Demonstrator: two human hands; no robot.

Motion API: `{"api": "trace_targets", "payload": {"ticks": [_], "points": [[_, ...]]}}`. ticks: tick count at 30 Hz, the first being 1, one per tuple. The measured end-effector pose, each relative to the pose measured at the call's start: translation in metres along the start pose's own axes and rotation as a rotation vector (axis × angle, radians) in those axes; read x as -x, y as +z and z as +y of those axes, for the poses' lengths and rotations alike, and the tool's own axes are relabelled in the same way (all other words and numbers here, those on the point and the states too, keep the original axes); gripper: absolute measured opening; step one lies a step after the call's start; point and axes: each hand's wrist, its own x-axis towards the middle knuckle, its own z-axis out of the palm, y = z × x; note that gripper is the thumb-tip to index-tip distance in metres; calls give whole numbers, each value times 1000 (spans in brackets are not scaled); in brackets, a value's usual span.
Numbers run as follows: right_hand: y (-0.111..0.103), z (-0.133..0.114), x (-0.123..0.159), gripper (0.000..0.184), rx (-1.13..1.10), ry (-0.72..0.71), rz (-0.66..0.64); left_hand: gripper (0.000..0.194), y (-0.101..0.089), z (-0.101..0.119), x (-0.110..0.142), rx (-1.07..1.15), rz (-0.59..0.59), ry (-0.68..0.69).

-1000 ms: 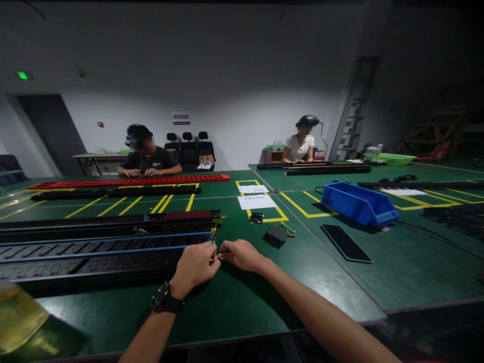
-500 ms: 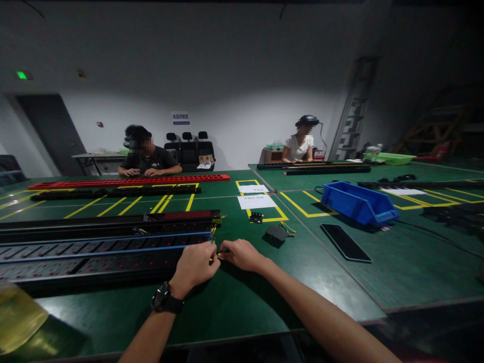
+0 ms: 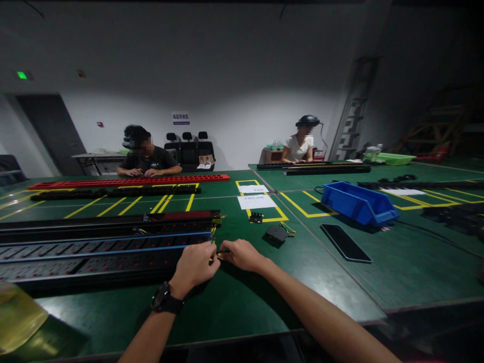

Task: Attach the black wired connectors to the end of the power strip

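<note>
My left hand (image 3: 195, 264), with a black watch on its wrist, is closed in a pinch at the right end of a long black power strip (image 3: 121, 263). Close beside it my right hand (image 3: 244, 254) pinches too. A short piece of yellow wire (image 3: 220, 256) shows between the fingertips of both hands; its ends are hidden by the fingers. Behind the left hand, more thin wires (image 3: 214, 232) stick out of the strips' ends. Blue edges run along the strip, and small red parts dot its face.
A black box with wires (image 3: 277, 234), a small black part (image 3: 256, 218), a phone (image 3: 346, 243) and a blue bin (image 3: 359, 204) lie to the right. A yellowish container (image 3: 18, 317) stands at near left. Beyond a red rail (image 3: 128, 182), two people sit across the table.
</note>
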Motion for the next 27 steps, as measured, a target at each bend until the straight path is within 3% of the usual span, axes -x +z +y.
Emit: {"api": "trace_targets", "payload": {"ticks": [27], "points": [[0, 0, 0, 22, 1, -13, 14, 14, 5, -3, 1, 1, 33, 31]]}}
